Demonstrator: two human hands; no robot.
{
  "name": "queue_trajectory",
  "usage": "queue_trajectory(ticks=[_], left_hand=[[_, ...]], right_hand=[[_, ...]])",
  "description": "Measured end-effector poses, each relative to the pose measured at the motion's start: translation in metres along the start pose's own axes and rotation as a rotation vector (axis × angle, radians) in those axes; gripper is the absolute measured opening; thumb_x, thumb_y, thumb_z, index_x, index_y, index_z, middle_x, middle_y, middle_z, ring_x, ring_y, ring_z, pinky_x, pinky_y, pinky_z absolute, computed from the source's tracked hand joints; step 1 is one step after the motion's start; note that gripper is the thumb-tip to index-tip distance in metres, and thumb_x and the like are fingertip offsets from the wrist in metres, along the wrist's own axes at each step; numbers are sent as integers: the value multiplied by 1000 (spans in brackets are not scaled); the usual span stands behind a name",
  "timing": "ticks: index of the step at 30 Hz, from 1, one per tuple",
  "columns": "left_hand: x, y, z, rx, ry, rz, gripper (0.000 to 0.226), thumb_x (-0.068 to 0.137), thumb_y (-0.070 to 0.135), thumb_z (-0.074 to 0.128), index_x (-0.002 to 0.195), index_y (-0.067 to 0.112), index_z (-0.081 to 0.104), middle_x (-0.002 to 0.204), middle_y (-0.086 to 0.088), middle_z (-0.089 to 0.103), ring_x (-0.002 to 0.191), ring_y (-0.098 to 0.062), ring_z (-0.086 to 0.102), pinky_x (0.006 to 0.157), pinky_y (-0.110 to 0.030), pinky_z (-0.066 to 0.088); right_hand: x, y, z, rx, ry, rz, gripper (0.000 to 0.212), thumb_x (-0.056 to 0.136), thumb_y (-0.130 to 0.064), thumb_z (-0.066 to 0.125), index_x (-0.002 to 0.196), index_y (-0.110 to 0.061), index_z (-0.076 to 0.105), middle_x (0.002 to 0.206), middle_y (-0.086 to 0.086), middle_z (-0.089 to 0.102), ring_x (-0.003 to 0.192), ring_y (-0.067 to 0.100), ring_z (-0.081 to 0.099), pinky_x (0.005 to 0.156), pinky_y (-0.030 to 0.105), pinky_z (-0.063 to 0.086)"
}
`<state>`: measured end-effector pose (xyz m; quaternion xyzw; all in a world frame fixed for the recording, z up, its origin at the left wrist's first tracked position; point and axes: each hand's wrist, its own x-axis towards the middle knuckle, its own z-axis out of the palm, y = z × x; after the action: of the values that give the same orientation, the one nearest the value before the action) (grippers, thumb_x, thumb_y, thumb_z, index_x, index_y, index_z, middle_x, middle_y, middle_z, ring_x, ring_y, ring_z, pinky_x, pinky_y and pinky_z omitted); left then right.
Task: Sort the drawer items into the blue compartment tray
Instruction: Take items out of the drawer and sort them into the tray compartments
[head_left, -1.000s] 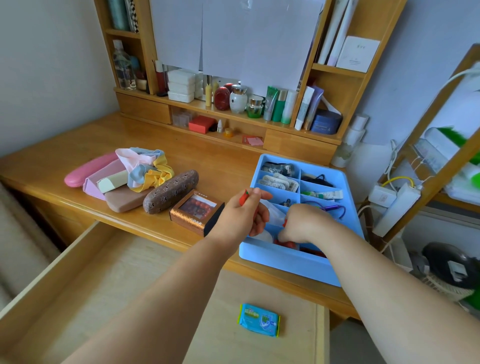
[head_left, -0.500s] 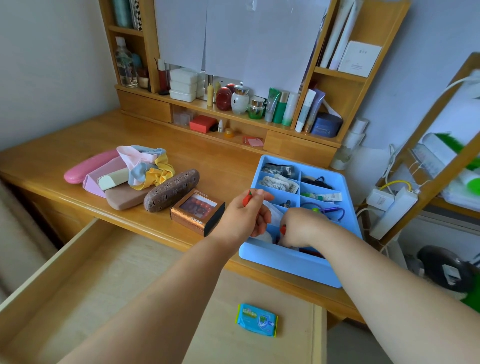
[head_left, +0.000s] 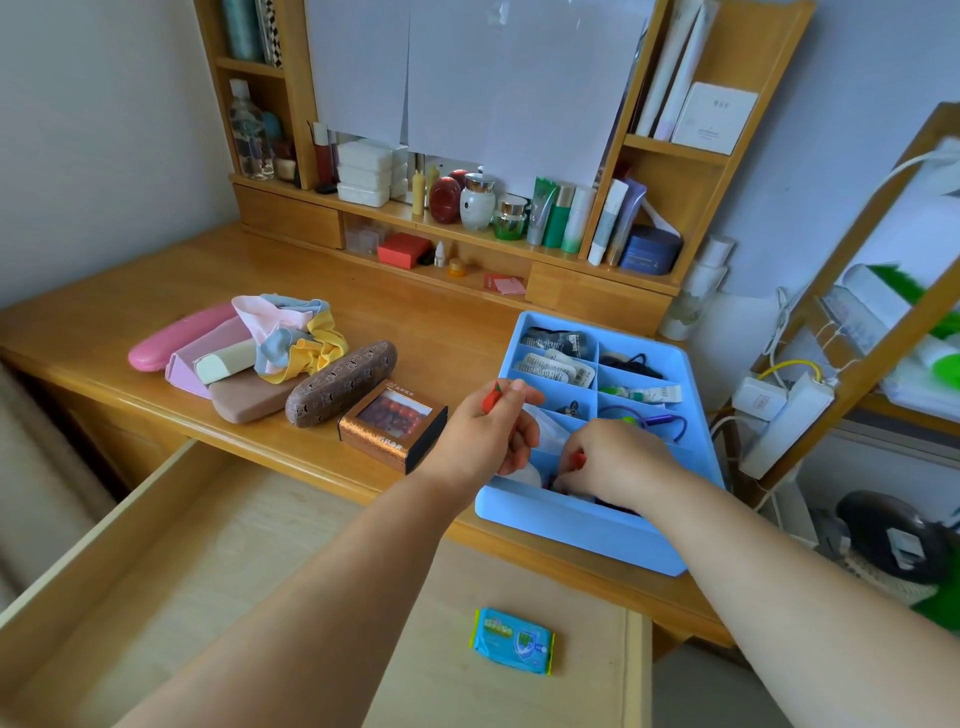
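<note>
The blue compartment tray (head_left: 582, 527) sits on the desk at the right, its cells holding sachets, a tube, cords and small bits. My left hand (head_left: 485, 434) hovers at the tray's left edge, pinching a small red item (head_left: 492, 401) between thumb and fingers. My right hand (head_left: 615, 460) is down inside a front compartment, fingers closed on another small red item (head_left: 577, 459) that is mostly hidden. The open wooden drawer (head_left: 171, 566) below holds one blue wipes packet (head_left: 513, 640).
On the desk to the left lie a pink case (head_left: 171, 338), a pink pouch, a cloth bundle (head_left: 291, 338), a brown patterned case (head_left: 340, 383) and a copper box of beads (head_left: 392, 425). Shelves with bottles stand behind. A power strip (head_left: 779, 421) hangs at the right.
My right hand has sunk a little deeper into the front compartment. My left hand stays almost still with its red item.
</note>
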<state>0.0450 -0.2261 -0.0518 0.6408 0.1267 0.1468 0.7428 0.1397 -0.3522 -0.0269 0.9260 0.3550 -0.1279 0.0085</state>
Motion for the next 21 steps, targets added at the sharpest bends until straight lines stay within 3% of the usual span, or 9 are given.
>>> queue_trajectory(ticks=[2, 3, 6, 9, 12, 14, 17, 21], left_hand=[[0, 1, 0, 29, 13, -21, 30, 100, 35, 38, 91, 17, 60, 60, -2, 59, 44, -12, 47, 39, -19, 35], [1, 1, 0, 52, 14, -35, 29, 99, 33, 38, 90, 17, 60, 59, -2, 57, 42, -12, 46, 39, -19, 34], [2, 4, 5, 161, 10, -72, 24, 98, 25, 37, 90, 18, 59, 54, 2, 47, 38, -9, 37, 37, -16, 30], [8, 4, 14, 397, 22, -83, 15, 96, 18, 39, 96, 14, 53, 65, 1, 43, 48, -11, 37, 45, -22, 34], [11, 3, 20, 628, -14, -66, 12, 94, 15, 43, 102, 6, 46, 75, -3, 48, 58, -15, 41, 51, -28, 35], [5, 5, 21, 653, -57, -61, 18, 90, 9, 48, 108, 9, 44, 80, -3, 52, 62, -14, 46, 50, -24, 36], [-2, 10, 14, 538, -151, -70, 37, 84, 1, 51, 117, 16, 44, 89, -1, 56, 65, -10, 50, 51, -18, 40], [-9, 12, 9, 316, -155, -41, 40, 91, 13, 57, 128, 23, 47, 110, -6, 57, 76, -12, 56, 62, -25, 49]], right_hand=[[1, -3, 0, -33, 39, 17, 14, 77, -41, 67, 77, -26, 68, 74, -8, 64, 75, 13, 59, 55, 25, 40], [1, -2, -2, 64, 96, 17, 13, 78, -39, 67, 76, -25, 67, 73, -9, 62, 75, 13, 59, 57, 26, 40], [-3, 1, -10, 764, 260, -14, 4, 81, -30, 66, 82, -27, 67, 66, -10, 51, 64, 9, 51, 61, 26, 38], [-15, -8, -15, 1327, 102, -61, 13, 84, -41, 64, 90, -30, 61, 65, -4, 44, 46, 7, 37, 54, 24, 31], [-19, -17, -8, 1144, 28, -20, 37, 75, -60, 64, 89, -26, 58, 71, -7, 48, 50, 8, 39, 53, 26, 33], [-18, -18, -3, 1041, 86, 43, 27, 80, -47, 65, 89, -22, 59, 73, -7, 53, 55, 10, 42, 56, 27, 34], [-16, -17, 1, 1244, 50, 26, 7, 90, -17, 58, 85, -13, 62, 57, -4, 48, 42, 8, 36, 45, 22, 33], [-18, -14, 4, 1610, 99, 138, 14, 95, -12, 54, 83, -14, 60, 62, 3, 53, 43, 11, 42, 48, 25, 37]])
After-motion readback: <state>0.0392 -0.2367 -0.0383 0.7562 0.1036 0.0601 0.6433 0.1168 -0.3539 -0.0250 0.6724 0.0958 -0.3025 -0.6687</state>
